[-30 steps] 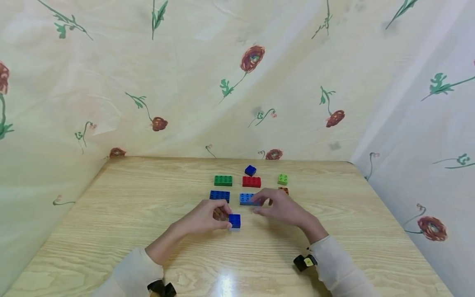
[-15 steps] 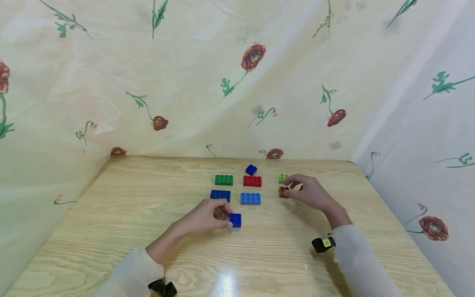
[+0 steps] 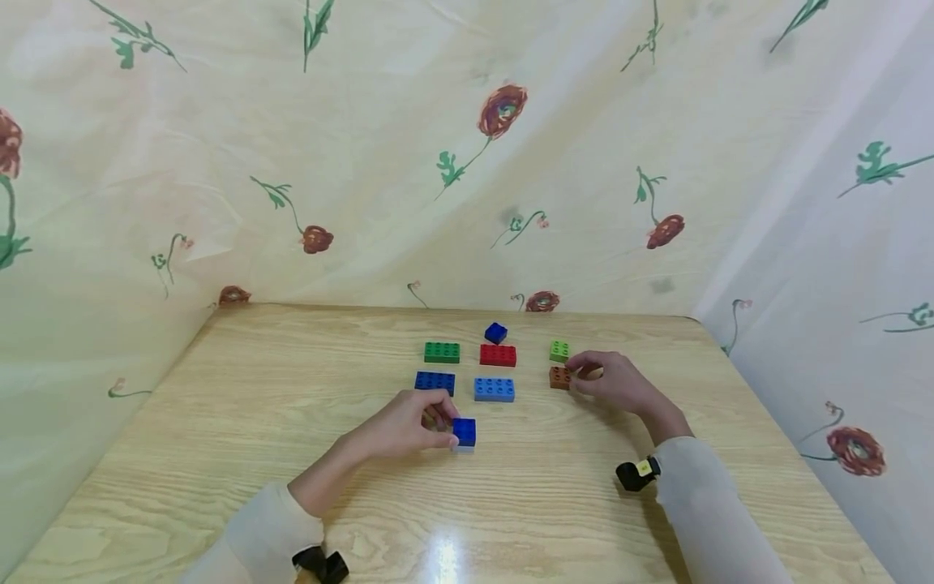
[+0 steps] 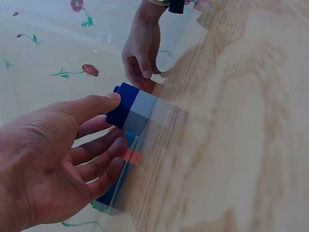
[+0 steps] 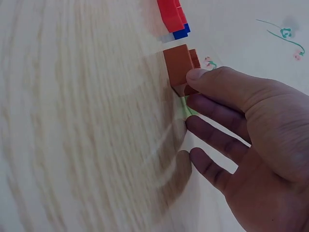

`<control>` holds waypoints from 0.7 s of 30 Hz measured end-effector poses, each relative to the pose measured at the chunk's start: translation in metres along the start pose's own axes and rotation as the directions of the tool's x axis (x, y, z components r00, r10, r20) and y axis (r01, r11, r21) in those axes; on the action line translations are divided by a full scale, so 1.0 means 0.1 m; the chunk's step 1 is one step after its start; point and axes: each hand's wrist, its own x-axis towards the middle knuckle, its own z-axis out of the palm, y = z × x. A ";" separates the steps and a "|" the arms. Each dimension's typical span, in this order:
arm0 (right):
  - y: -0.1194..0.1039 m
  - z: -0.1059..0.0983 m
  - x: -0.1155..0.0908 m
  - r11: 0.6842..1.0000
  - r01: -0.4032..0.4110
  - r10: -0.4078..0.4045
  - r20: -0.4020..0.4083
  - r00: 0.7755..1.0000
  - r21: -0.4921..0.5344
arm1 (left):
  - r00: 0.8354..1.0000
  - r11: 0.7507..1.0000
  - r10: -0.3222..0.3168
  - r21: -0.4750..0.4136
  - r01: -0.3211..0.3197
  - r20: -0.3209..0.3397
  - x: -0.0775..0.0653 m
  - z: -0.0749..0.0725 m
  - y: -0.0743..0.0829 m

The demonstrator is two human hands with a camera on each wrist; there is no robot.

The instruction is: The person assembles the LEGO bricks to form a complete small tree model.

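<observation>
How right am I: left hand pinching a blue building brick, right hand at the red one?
One slip: the right hand is at the brown building brick, not the red building brick, as the right wrist view shows. The left hand does pinch a blue building brick.

The blue block [image 3: 464, 431], studs up, sits atop a pale grey block [image 4: 141, 112]. The two-by-two brown brick [image 3: 559, 378] rests upright on the desk [image 3: 569, 503].

Around the light blue brick [image 3: 494, 390]: passable rightward up to the brown brick [image 3: 558, 379], blocked behind by the red brick [image 3: 498, 356], front-left by the left hand [image 3: 409, 423].
</observation>
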 end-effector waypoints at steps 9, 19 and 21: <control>0.01 0.03 0.02 1.000 -0.030 0.030 0.004 1.000 -0.001 | 1.000 1.000 -0.002 -0.001 0.002 0.003 0.00 -0.01 0.01; -0.04 0.03 0.00 1.000 0.007 -0.007 -0.014 1.000 0.003 | 1.000 1.000 -0.002 0.005 0.002 0.006 0.01 0.00 0.01; -0.08 0.03 -0.02 1.000 0.027 -0.027 -0.026 0.999 0.006 | 1.000 1.000 0.000 0.006 0.000 0.006 0.01 0.00 0.01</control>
